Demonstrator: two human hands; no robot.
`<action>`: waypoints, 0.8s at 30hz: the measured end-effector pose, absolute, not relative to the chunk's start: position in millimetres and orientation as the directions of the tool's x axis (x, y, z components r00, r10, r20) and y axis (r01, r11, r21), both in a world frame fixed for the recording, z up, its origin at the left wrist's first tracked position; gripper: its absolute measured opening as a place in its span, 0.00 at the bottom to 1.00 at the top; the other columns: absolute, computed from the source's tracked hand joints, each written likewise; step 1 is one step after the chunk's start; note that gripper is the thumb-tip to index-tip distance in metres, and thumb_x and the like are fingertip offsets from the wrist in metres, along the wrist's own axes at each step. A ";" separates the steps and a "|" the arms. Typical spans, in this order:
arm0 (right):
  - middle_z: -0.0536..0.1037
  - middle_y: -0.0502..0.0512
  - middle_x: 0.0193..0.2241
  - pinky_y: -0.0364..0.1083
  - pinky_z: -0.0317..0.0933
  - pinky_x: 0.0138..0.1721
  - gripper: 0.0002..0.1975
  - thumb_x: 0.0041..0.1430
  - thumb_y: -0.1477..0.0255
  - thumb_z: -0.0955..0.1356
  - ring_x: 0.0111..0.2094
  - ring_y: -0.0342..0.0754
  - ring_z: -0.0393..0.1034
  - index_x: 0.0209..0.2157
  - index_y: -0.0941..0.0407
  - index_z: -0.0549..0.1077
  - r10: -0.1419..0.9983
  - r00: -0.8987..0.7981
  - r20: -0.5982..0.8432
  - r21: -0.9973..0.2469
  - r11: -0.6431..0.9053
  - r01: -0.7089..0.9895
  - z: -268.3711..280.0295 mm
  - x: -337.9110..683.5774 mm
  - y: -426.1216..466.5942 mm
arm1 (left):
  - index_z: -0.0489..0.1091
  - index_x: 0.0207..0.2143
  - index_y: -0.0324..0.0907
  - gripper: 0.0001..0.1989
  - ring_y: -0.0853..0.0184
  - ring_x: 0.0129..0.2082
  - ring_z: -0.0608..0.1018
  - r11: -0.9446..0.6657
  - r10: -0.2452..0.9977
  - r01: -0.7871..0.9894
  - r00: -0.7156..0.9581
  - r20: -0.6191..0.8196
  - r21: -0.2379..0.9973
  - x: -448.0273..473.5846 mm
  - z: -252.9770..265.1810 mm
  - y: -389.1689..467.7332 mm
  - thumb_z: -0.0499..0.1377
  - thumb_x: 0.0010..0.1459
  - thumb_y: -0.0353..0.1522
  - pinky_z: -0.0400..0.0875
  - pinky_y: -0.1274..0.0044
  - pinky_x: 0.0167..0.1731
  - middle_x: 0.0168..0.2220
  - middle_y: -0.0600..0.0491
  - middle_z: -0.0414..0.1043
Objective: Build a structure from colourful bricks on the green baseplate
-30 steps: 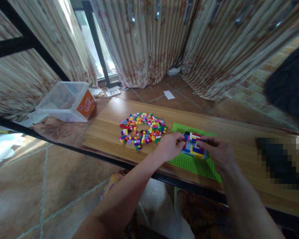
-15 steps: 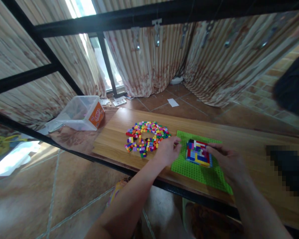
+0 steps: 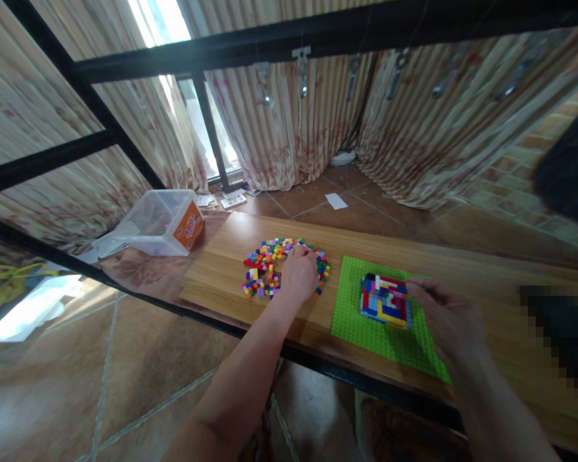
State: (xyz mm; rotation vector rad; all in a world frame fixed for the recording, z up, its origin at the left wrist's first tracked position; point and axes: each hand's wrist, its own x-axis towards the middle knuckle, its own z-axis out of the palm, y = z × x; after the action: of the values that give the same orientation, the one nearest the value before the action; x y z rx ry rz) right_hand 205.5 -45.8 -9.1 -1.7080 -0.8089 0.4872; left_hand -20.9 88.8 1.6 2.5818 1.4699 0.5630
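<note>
Many small coloured toy bricks [image 3: 261, 256] lie in a loose pile on the wooden table. Over the pile's right part is my left hand [image 3: 301, 273], fingers bent down among the bricks and apart; their tips are partly hidden. On a green studded baseplate [image 3: 351, 314] sits a low, rectangular brick build [image 3: 384, 301] in blue, red, yellow and white. My right hand [image 3: 446, 314] hovers at the right side of this build. Its index finger reaches to the upper right corner, the other fingers loosely curled; I see no brick in them.
A clear plastic box [image 3: 161, 244] with an orange label stands beyond the table's left end. Black metal bars [image 3: 236, 54] cross above. Striped curtains [image 3: 289, 135] hang behind. A dark, pixelated object [image 3: 559, 327] lies at the table's right.
My left hand has moved left from beside the baseplate onto the brick pile. My right hand has shifted slightly right, from over the build to its edge.
</note>
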 end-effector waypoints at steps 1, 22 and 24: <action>0.81 0.54 0.31 0.49 0.70 0.36 0.14 0.48 0.60 0.73 0.32 0.49 0.75 0.34 0.53 0.80 0.716 0.696 0.052 -0.958 -0.162 0.237 -6.0 204.2 -45.8 | 0.75 0.43 0.38 0.12 0.58 0.50 0.72 -0.514 0.853 0.812 0.452 0.259 0.275 -19.8 0.4 89.3 0.56 0.58 0.27 0.69 0.70 0.52 0.46 0.44 0.72; 0.79 0.54 0.21 0.42 0.60 0.20 0.16 0.48 0.60 0.71 0.20 0.46 0.70 0.35 0.57 0.80 0.702 0.712 0.036 -0.929 -0.239 0.282 15.1 195.6 -48.4 | 0.73 0.48 0.41 0.16 0.59 0.46 0.78 -0.387 0.920 0.838 0.378 0.102 0.385 -38.3 10.6 96.2 0.55 0.57 0.25 0.72 0.71 0.48 0.46 0.46 0.77; 0.79 0.54 0.21 0.43 0.59 0.21 0.17 0.49 0.60 0.71 0.20 0.46 0.70 0.35 0.57 0.81 0.700 0.713 0.035 -0.916 -0.263 0.304 14.2 195.6 -47.9 | 0.74 0.46 0.41 0.16 0.60 0.45 0.78 -0.383 0.921 0.841 0.379 0.090 0.383 -41.1 11.5 96.9 0.55 0.57 0.24 0.72 0.71 0.48 0.44 0.47 0.78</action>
State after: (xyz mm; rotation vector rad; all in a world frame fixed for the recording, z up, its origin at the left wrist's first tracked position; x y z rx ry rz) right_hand 195.6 -47.9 14.2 -1.8546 -0.7833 0.4653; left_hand -41.1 96.9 11.5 2.3678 1.5562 0.4212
